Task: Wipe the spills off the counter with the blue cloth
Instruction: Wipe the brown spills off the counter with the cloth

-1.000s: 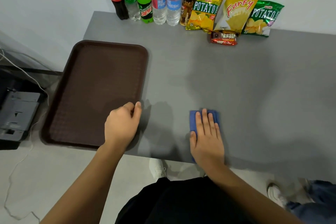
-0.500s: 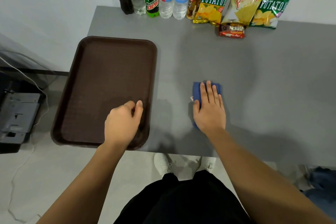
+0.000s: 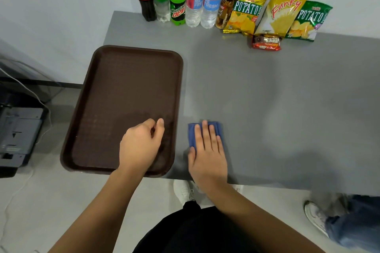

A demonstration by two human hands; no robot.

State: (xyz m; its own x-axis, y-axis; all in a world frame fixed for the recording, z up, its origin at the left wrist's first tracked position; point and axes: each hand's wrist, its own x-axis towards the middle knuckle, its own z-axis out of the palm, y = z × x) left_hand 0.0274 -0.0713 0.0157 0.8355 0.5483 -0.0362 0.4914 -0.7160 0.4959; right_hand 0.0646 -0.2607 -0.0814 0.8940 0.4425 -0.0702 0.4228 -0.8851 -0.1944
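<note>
The folded blue cloth [image 3: 192, 134] lies on the grey counter [image 3: 267, 109] near its front edge, just right of the tray. My right hand [image 3: 207, 150] presses flat on the cloth with fingers stretched out, covering most of it. My left hand [image 3: 141, 146] rests on the near right part of the brown tray [image 3: 127, 84] with fingers loosely curled and nothing in them. The counter beyond the cloth shows a faint sheen; I cannot make out a distinct spill.
Along the back wall stand several bottles [image 3: 177, 0], three crisp bags [image 3: 283, 12] and a small red snack pack [image 3: 267, 42]. The tray overhangs the counter's left edge. Another person's shoe [image 3: 314, 215] is on the floor at the lower right. A grey machine [image 3: 18, 133] sits left.
My right hand has slid the cloth back toward the front edge and left, closer to the tray. My left hand stays on the tray.
</note>
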